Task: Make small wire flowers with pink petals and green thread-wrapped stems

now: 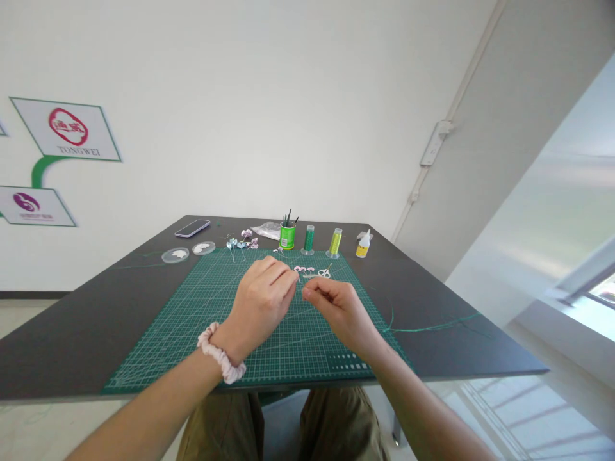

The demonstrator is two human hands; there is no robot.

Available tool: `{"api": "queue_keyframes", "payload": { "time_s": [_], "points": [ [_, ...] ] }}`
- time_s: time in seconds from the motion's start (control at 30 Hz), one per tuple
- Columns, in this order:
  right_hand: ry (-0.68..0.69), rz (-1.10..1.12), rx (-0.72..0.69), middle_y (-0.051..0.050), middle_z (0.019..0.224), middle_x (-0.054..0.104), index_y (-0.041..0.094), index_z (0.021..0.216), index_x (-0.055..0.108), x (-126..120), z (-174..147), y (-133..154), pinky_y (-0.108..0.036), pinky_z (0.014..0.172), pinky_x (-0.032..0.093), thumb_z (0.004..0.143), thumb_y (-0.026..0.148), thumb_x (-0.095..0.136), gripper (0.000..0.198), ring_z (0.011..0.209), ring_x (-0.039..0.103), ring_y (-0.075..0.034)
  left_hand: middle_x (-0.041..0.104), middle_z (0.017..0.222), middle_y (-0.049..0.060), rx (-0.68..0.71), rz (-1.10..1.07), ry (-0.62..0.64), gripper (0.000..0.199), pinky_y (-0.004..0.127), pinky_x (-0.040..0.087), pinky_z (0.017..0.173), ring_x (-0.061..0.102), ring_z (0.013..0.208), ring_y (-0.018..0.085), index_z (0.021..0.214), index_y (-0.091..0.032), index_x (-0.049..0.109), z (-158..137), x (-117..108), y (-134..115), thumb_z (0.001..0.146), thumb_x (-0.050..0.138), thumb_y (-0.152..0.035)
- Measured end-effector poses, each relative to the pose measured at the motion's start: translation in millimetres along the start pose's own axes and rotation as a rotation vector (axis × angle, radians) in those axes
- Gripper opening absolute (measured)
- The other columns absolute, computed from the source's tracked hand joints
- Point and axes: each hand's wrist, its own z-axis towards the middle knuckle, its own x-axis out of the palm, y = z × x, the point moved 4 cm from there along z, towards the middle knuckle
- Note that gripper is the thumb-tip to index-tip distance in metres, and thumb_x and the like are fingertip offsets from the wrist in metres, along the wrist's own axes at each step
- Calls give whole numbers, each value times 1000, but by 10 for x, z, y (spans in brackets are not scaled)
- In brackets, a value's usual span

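Observation:
Both hands hover close together over the green cutting mat [192, 333]. My left hand [266, 301], with a pale pink scrunchie [221, 353] on its wrist, has its fingers pinched; what they hold is too small to make out. Facing it, my right hand [339, 310] is closed in a pinch of thumb and forefinger, also on something I cannot make out. Just beyond the fingertips lie small pink flower pieces [302, 269] and white-handled scissors [324, 273].
Behind the mat stand a green can of tools [287, 235], a dark green thread spool [309, 240], a yellow-green spool [335, 243] and a glue bottle [364, 244]. To the left are blue flowers [232, 244], a shallow dish [175, 255] and a phone [193, 228]. Loose green thread [432, 328] lies right.

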Motion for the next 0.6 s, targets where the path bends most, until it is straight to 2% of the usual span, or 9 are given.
{"api": "queue_keyframes", "payload": {
  "time_s": [0.17,0.3,0.43,0.6],
  "points": [
    [-90,-370,-156,5,55,37,18,62,47,-68,-54,175,-24,51,25,92,21,44,29,51,32,-9,63,70,4,14,20,22,20,31,44,64,52,69,17,74,-16,59,-2,-16,-34,91,51,-11],
    [-123,-517,-194,4,55,42,17,63,51,-137,-10,289,-24,51,25,91,20,45,29,51,35,-10,63,70,4,33,9,9,19,31,43,63,51,69,17,75,-16,58,-1,-42,-57,91,50,-10],
    [-126,-532,-190,4,54,44,17,65,55,-210,89,343,-25,51,25,90,20,47,26,51,37,-10,63,71,4,37,-30,3,16,30,44,63,52,69,17,78,-15,60,-5,-72,-67,90,51,-10],
    [-15,-361,-72,5,52,37,18,63,52,-264,259,248,-25,52,25,86,26,50,25,52,33,-10,64,72,4,37,-68,-19,16,30,45,62,51,69,16,78,-15,61,-14,-111,-63,91,51,-11]
  ]
}}
